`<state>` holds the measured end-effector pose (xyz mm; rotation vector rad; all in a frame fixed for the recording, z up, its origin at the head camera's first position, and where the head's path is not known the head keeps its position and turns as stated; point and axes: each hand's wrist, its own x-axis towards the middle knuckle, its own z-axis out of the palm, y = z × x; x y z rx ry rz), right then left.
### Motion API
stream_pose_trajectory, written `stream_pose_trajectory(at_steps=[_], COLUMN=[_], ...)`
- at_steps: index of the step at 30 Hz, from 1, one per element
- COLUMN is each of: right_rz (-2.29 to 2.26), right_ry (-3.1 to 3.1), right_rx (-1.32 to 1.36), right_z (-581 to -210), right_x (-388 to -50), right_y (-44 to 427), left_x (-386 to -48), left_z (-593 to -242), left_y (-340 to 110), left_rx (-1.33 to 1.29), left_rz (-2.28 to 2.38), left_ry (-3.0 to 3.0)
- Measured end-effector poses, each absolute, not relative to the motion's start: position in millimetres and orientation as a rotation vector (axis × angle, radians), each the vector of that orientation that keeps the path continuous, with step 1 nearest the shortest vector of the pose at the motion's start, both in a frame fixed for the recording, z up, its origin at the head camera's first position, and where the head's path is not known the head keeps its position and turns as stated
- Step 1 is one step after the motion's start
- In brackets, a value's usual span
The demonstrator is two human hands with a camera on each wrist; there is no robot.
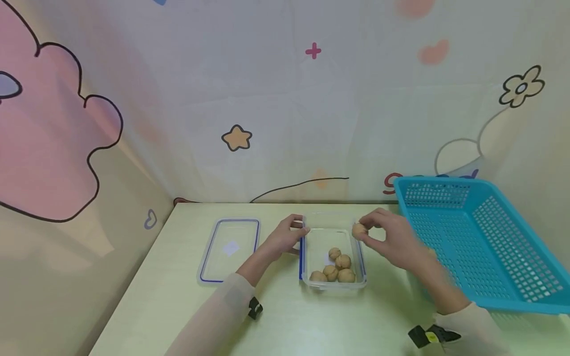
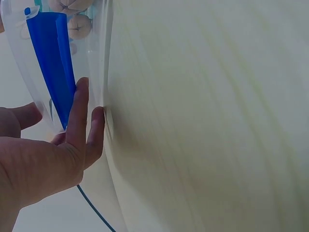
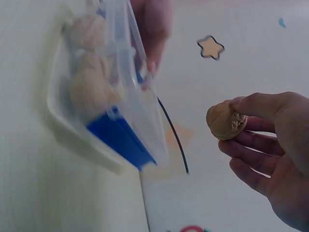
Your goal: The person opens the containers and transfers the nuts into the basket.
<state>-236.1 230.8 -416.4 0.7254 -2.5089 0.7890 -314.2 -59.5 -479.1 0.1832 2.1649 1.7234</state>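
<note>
My right hand pinches a walnut between thumb and fingers, over the right rim of a clear plastic food container. In the right wrist view this walnut shows a rough pale patch. At the container's left side, my left hand holds the wall near the far corner, thumb at the rim and fingers along the outside, by a blue side clip. Several walnuts lie in the container's near half. The clear lid with a blue seal lies flat on the table, left of the container.
A large blue plastic basket with perforated walls stands on the right of the pale table, and my right forearm passes over its near-left side. Behind the table hangs a printed cloth backdrop.
</note>
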Motion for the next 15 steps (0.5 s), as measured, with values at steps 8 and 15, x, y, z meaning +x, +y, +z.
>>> stream_pose_trajectory(at_steps=[8,15], right_rz=[0.76,0.805], right_ry=[-2.471,-2.562], right_rx=[0.527,0.333], right_z=[-410.3,-415.8], right_x=[-223.5,-217.0], right_y=[291.6,329.7], left_x=[-314.9,-314.7], left_z=[-480.9,-481.0], left_y=[-60.3,-60.2], left_rx=[0.168,0.171], left_rz=[1.711,1.714], left_ry=[2.181,2.19])
